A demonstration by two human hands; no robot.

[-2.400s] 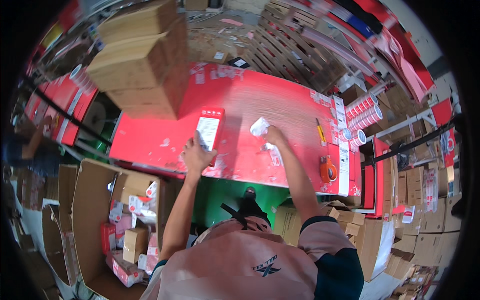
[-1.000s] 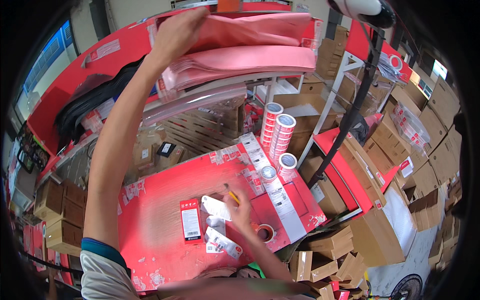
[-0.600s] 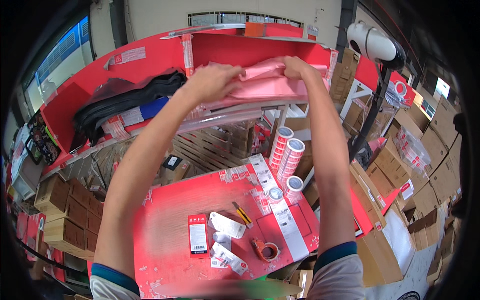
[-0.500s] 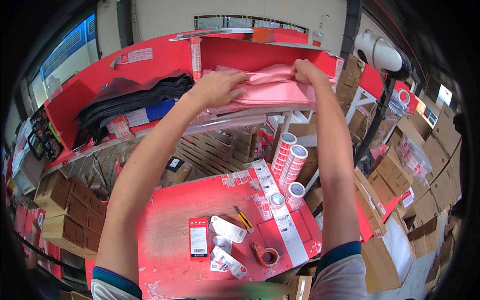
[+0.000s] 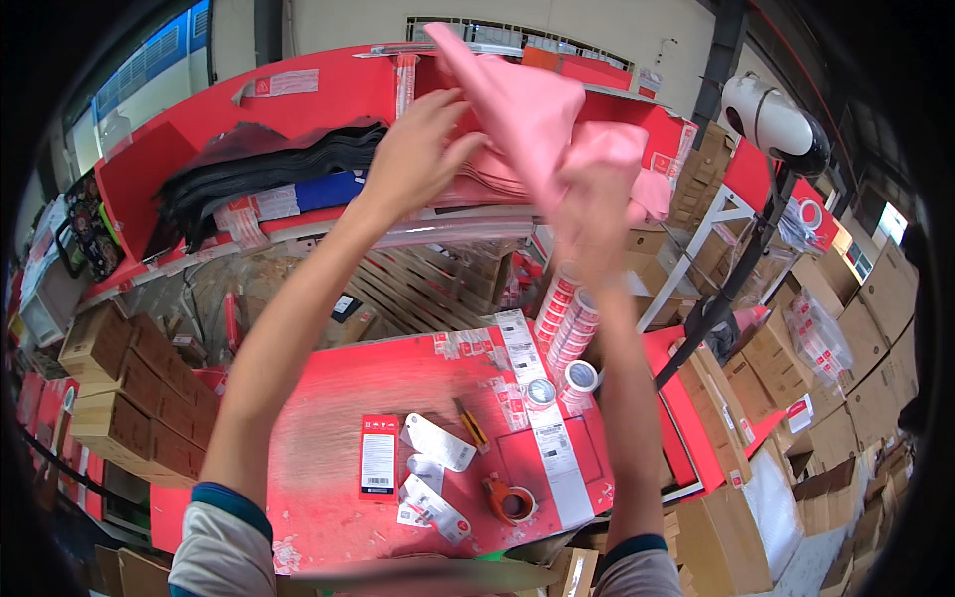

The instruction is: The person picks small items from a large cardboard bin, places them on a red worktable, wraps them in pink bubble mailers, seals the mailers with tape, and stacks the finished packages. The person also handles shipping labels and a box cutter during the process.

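While your right hand (image 5: 597,189) has its fingers clamped on the pink bag (image 5: 517,99) raised before the shelf (image 5: 328,95), and your left hand (image 5: 418,149) reaches with fingers spread, pinch its free edge to separate one bag cleanly from the stack (image 5: 497,184).

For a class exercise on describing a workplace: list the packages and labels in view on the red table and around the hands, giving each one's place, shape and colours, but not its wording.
Pink mailer bag: limp, held up in the right hand; left hand beside it.
Red box: flat rectangle, white label, table's left.
White packets: oblong, beside the box.
Label strip: white and red, along the table's right.
Tape rolls: red-and-white stacks, table's far right.
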